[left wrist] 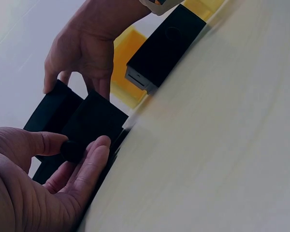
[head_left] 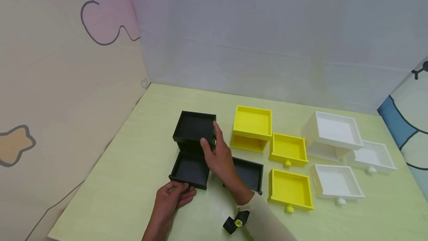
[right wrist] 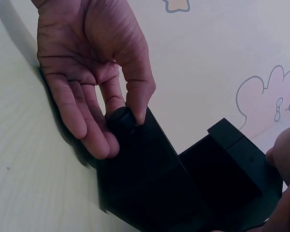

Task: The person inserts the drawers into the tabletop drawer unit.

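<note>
A small black drawer (head_left: pixel 190 168) lies in front of the black cabinet (head_left: pixel 195 126), its back end close to the lower opening. My left hand (head_left: pixel 168 198) pinches the drawer's round black knob (right wrist: pixel 121 120) between thumb and fingers. At the cabinet's right side is my right hand (head_left: pixel 220 159), its thumb and index finger straight and spread at the front right corner. The left wrist view shows one fingertip of that hand touching the cabinet's upper edge. A second black drawer (head_left: pixel 249 174) sits on the table, partly hidden by my right forearm.
To the right stand a yellow cabinet (head_left: pixel 252 122) and two yellow drawers (head_left: pixel 289 148). Farther right are a white cabinet (head_left: pixel 337 129) and two white drawers (head_left: pixel 337 181). Walls rise behind and left of the table (head_left: pixel 127 174).
</note>
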`<action>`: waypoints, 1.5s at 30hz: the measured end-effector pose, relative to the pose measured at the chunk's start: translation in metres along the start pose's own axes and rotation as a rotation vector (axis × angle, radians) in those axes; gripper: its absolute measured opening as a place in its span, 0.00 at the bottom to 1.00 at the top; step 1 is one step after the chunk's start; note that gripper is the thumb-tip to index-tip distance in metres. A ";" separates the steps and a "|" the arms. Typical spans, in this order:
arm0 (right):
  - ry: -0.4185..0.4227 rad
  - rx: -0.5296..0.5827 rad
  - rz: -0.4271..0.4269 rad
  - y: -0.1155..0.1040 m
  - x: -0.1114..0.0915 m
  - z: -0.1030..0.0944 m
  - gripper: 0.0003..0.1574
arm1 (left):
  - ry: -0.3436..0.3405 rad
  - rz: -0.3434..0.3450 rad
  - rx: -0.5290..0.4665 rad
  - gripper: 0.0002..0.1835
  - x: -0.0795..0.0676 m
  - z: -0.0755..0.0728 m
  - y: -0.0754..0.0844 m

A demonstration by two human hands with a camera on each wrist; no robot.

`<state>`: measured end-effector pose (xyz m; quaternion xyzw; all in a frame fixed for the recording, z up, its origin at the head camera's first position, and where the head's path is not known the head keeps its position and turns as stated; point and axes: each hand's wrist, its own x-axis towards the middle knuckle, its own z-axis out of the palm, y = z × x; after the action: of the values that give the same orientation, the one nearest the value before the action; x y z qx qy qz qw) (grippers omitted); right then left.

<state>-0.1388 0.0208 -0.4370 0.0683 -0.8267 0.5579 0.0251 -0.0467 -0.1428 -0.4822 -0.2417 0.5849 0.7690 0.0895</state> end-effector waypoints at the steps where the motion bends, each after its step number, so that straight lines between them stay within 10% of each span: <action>1: 0.002 -0.003 -0.002 0.000 0.000 0.000 0.43 | 0.003 0.000 -0.004 0.04 0.000 0.000 0.000; 45: -0.002 0.027 -0.082 0.009 0.009 0.030 0.42 | 0.020 0.006 0.027 0.05 0.029 -0.015 0.000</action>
<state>-0.1479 -0.0040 -0.4556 0.1030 -0.8156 0.5675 0.0464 -0.0678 -0.1611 -0.4988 -0.2462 0.5968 0.7590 0.0846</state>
